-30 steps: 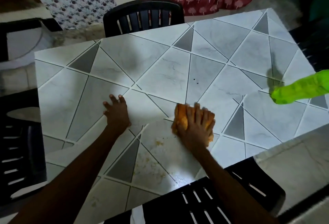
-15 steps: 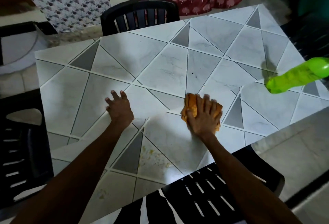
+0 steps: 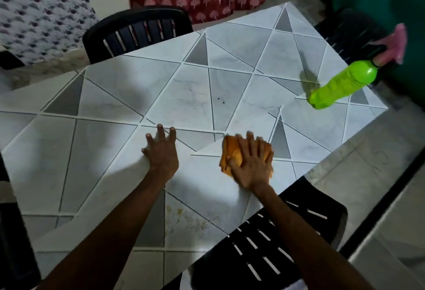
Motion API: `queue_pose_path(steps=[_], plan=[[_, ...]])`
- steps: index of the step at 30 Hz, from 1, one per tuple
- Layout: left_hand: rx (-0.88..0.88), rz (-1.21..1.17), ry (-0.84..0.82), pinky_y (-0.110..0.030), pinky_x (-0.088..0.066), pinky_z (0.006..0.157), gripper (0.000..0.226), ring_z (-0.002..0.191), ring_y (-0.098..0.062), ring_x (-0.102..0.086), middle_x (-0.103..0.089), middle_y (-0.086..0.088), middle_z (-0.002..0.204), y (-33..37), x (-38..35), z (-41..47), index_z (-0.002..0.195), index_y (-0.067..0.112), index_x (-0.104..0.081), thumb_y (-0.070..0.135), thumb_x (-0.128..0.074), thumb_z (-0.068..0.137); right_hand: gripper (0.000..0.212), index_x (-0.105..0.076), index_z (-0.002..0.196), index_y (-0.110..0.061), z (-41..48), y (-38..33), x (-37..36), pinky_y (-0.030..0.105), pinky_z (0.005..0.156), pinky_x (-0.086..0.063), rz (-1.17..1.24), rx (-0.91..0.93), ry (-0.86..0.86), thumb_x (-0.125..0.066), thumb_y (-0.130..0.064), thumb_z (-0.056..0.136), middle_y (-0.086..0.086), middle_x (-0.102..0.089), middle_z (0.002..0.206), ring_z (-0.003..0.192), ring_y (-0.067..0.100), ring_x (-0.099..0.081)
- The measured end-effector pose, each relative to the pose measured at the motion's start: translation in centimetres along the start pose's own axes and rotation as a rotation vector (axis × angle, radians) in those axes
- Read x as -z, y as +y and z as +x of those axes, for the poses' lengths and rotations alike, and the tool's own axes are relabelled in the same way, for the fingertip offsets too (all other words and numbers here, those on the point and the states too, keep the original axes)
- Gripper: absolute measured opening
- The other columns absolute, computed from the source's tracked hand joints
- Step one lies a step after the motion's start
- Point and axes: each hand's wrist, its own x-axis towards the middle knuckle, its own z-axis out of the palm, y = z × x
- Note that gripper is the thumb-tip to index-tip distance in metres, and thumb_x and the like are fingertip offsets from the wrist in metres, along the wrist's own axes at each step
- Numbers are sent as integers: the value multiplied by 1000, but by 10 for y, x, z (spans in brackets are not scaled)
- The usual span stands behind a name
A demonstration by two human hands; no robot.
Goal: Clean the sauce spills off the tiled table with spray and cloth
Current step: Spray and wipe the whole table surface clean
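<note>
Two bare hands lie on the tiled table (image 3: 115,96), both near the middle of the frame. The left hand (image 3: 161,154) rests flat on the tiles, fingers straight and spread, holding nothing. Just right of it, the right hand (image 3: 251,165) presses down on a bunched orange cloth (image 3: 232,151). Its fingers lie straight across the top rather than curled round it, and the cloth shows at the hand's left side. Yellowish sauce spills (image 3: 184,218) mark the tiles lower in the frame, between the forearms and apart from the cloth. At right, a green spray bottle (image 3: 342,84) with a pink trigger head (image 3: 393,45) stands near the table's edge. A black slatted chair (image 3: 138,29) sits at the upper edge, and a second black chair (image 3: 276,243) at the lower right.
</note>
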Motion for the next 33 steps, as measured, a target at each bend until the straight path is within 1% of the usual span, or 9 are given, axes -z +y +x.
queue_pose_path(steps=[3, 7, 11, 15, 20, 24, 28, 31, 33], plan=[[-2, -1, -4, -66, -37, 103, 90, 146, -49, -7, 2, -12, 164, 2, -6, 3, 157, 27, -8, 7, -63, 88, 80, -7, 157, -46, 74, 6, 15, 67, 118, -3, 41, -49, 18, -27, -77, 86, -4, -3, 169, 155, 32, -1], [18, 129, -19, -62, -46, 98, 104, 144, -49, -14, 1, -12, 162, 6, -5, 4, 155, 29, -3, 13, -75, 81, 81, -5, 158, -41, 131, 9, 25, 67, 118, 3, 44, -9, -19, -27, -77, 90, -1, 1, 169, 155, 33, 6], [4, 56, -27, -64, -42, 99, 94, 142, -47, -19, 1, -11, 163, 0, -4, -4, 156, 29, -7, 12, -68, 87, 80, -8, 160, -37, 72, 29, 11, 65, 119, -1, 32, 131, 28, -31, -71, 92, 0, -4, 169, 155, 33, -1], [-28, -81, 88, -57, -37, 107, 82, 138, -42, -33, -21, -16, 160, 21, -7, -25, 157, 22, -16, 10, -58, 88, 82, -15, 159, -40, -35, 86, 1, 62, 119, -12, -1, 270, 71, -44, -68, 88, -5, -13, 168, 154, 31, -10], [-220, -245, 305, -54, -44, 104, 66, 130, -43, -48, -52, -18, 143, 80, -16, -60, 142, 12, -51, 6, -69, 79, 82, -11, 157, -47, 2, 162, 19, 64, 120, -6, -58, 122, 15, -31, -74, 82, -10, -8, 168, 155, 27, -5], [-234, -228, 314, -56, -45, 102, 60, 129, -43, -50, -56, -19, 138, 88, -20, -87, 135, 10, -59, 13, -75, 77, 87, -4, 159, -37, 66, 139, 32, 68, 117, 4, 14, -72, -37, -15, -76, 83, 0, 1, 170, 154, 35, 8], [-201, -205, 301, -55, -50, 93, 59, 120, -44, -57, -61, -23, 130, 83, -32, -105, 128, 5, -63, 13, -80, 72, 93, 3, 160, -34, 27, 83, 16, 68, 116, 8, -54, 234, -101, -14, -77, 79, 3, 10, 169, 153, 39, 12], [-174, -201, 212, -54, -50, 94, 59, 118, -44, -58, -60, -25, 130, 81, -42, -113, 128, 5, -64, 34, -70, 76, 85, -12, 160, -37, -29, 91, 5, 67, 118, -2, -55, 497, -106, -31, -73, 85, 0, -5, 169, 155, 35, -2], [-141, -219, 153, -51, -47, 98, 60, 123, -41, -56, -54, -21, 140, 81, -47, -116, 133, 9, -60, 42, -64, 83, 82, -16, 158, -42, -42, 121, 5, 65, 118, -10, -48, 542, -78, -38, -71, 84, -5, -11, 169, 155, 30, -8]])
